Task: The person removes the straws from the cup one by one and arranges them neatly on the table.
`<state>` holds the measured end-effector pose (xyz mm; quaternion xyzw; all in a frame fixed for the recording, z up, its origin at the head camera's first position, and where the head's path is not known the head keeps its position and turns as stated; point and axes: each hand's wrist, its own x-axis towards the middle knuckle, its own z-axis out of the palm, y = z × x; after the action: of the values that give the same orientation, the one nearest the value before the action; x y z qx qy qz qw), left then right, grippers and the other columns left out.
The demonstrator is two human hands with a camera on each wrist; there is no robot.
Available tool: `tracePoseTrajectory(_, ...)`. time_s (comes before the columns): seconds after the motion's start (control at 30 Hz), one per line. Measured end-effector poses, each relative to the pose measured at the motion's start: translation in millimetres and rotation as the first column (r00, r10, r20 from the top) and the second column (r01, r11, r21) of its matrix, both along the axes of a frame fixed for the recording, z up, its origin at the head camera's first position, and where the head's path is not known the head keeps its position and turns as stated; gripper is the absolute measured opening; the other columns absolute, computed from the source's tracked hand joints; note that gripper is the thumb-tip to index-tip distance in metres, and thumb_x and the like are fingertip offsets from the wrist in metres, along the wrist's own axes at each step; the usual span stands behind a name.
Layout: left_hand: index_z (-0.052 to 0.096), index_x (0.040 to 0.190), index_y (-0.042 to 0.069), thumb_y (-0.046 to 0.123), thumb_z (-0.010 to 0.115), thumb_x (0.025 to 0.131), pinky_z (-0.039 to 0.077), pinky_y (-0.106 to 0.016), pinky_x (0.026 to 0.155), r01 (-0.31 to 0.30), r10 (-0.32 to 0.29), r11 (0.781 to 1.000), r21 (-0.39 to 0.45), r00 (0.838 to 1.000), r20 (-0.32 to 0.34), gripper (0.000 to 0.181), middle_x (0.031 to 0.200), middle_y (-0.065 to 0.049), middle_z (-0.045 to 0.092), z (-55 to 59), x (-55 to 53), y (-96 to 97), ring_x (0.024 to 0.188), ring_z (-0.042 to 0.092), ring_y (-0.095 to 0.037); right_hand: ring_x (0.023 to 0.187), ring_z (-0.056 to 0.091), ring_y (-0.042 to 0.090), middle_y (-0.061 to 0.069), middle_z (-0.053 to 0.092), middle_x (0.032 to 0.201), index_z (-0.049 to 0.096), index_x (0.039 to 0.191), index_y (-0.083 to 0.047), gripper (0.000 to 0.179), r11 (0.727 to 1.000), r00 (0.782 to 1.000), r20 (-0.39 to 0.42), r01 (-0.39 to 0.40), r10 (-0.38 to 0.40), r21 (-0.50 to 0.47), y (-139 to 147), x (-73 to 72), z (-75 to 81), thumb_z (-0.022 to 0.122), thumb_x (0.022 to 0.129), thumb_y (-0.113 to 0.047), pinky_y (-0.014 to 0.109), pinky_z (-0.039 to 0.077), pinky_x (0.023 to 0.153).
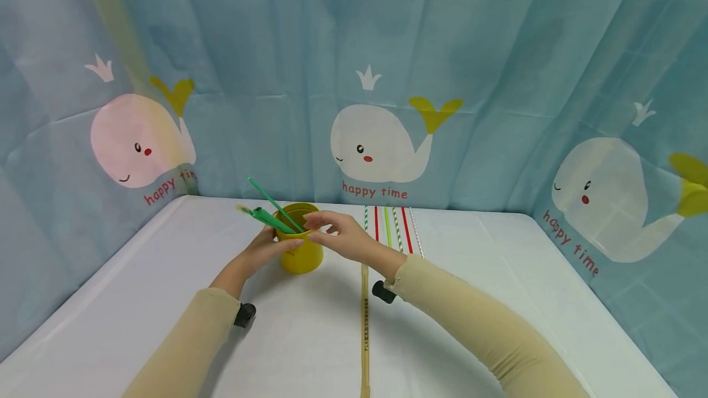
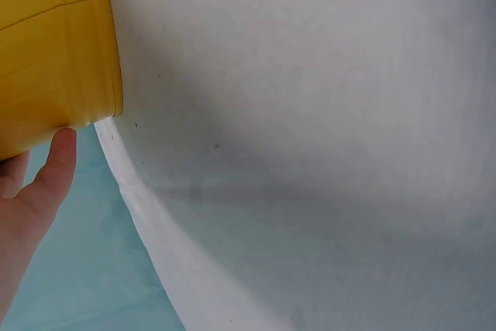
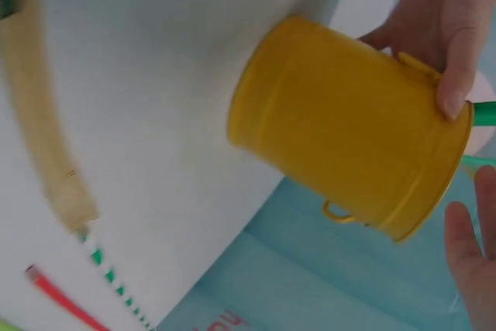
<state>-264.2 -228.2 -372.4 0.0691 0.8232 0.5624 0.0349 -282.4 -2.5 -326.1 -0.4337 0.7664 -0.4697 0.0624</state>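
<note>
A small yellow metal bucket (image 1: 303,258) stands on the white table, its small side loops visible in the right wrist view. My left hand (image 1: 264,250) grips it from the left, with the thumb (image 3: 456,87) on the outer wall just below the rim. From its mouth lean a thin green straw (image 1: 265,194) and a thicker green item (image 1: 271,220), whose kind I cannot tell. At the right side of the rim is my right hand (image 1: 347,239), thumb and fingers apart, with nothing seen between them. The inside of the bucket is mostly hidden.
Right of the bucket, several straws lie side by side: striped, red (image 1: 407,229) and light green (image 1: 388,226). A tan strip (image 1: 365,324) with dark print runs along the table (image 1: 475,263) towards me. Behind hangs a blue curtain (image 1: 265,140) with whale prints.
</note>
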Motion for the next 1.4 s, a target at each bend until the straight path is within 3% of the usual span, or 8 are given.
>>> tracePoseTrajectory(0.23,0.022,0.151,0.006,0.043,0.064,0.093,0.023,-0.059,0.111,0.049,-0.049,0.999,0.021,0.999,-0.019,0.08,0.151,-0.02,0.026,-2.0,-0.7,-1.3,0.134,0.028,-0.039,0.126,0.05,0.029,0.012,0.055,0.137,0.049,0.141,-0.002,0.048,0.998,0.999,-0.027,-0.04,0.041,0.045,-29,-1.7,2.5,0.061,0.097,-0.016,0.041,0.041,0.104)
tracePoseTrajectory(0.43,0.016,0.152,0.005,0.036,0.062,0.095,0.026,-0.055,0.111,0.038,-0.038,0.999,0.0,0.999,-0.018,0.08,0.152,-0.021,0.024,-3.6,-1.9,-0.9,0.133,0.028,-0.038,0.128,0.049,0.023,0.007,0.052,0.141,0.046,0.144,-0.007,0.049,0.995,0.999,-0.036,-0.025,0.029,0.094,-39,-2.5,1.5,0.059,0.098,-0.017,0.031,0.039,0.106)
tracePoseTrajectory(0.73,0.018,0.15,0.004,0.033,0.06,0.096,0.031,-0.054,0.107,0.036,-0.036,0.999,-0.016,0.999,0.013,0.074,0.149,-0.022,0.026,-4.2,-3.5,0.0,0.129,0.031,-0.039,0.115,0.056,0.019,0.01,0.062,0.126,0.05,0.14,-0.005,0.046,0.995,0.997,-0.056,-0.041,0.046,0.087,-43,-3.7,4.0,0.062,0.096,-0.013,0.029,0.043,0.1)
tracePoseTrajectory(0.93,0.023,0.148,0.007,0.036,0.062,0.095,0.039,-0.051,0.103,0.029,-0.028,0.999,-0.034,0.999,0.018,0.072,0.143,-0.022,0.033,-0.7,-3.1,2.5,0.123,0.039,-0.039,0.102,0.058,0.016,0.006,0.067,0.11,0.062,0.126,-0.005,0.033,0.997,0.999,-0.046,0.013,-0.01,0.075,-40,-6.1,5.2,0.064,0.095,-0.015,0.028,0.048,0.091)
tracePoseTrajectory(1.03,0.026,0.148,0.01,0.038,0.065,0.093,0.035,-0.053,0.107,0.036,-0.036,0.999,-0.02,0.999,0.02,0.073,0.148,-0.017,0.031,-0.4,-2.0,1.8,0.129,0.036,-0.036,0.097,0.06,0.016,0.007,0.069,0.105,0.067,0.118,-0.003,0.024,0.997,0.999,-0.04,0.038,-0.036,0.067,-38,-8.2,4.6,0.063,0.095,-0.012,0.024,0.049,0.086)
tracePoseTrajectory(1.17,0.027,0.147,0.01,0.034,0.064,0.094,0.027,-0.056,0.11,0.068,-0.068,0.998,0.008,0.997,-0.026,0.069,0.148,-0.015,0.033,-0.9,-1.1,0.4,0.132,0.033,-0.034,0.09,0.06,0.015,0.01,0.069,0.101,0.069,0.111,0.0,0.02,0.998,0.998,-0.045,0.043,-0.041,0.042,-35,-10.2,5.5,0.061,0.096,-0.009,0.019,0.049,0.078)
tracePoseTrajectory(1.4,0.033,0.143,0.008,0.035,0.065,0.094,0.022,-0.059,0.111,0.044,-0.044,0.999,-0.007,0.999,-0.027,0.064,0.144,-0.017,0.037,-1.6,-3.1,-0.8,0.133,0.032,-0.036,0.092,0.061,0.017,0.01,0.07,0.103,0.069,0.112,0.0,0.02,0.999,0.998,-0.036,0.046,-0.047,-0.007,-29,-12.6,5.9,0.061,0.096,-0.01,0.021,0.05,0.083)
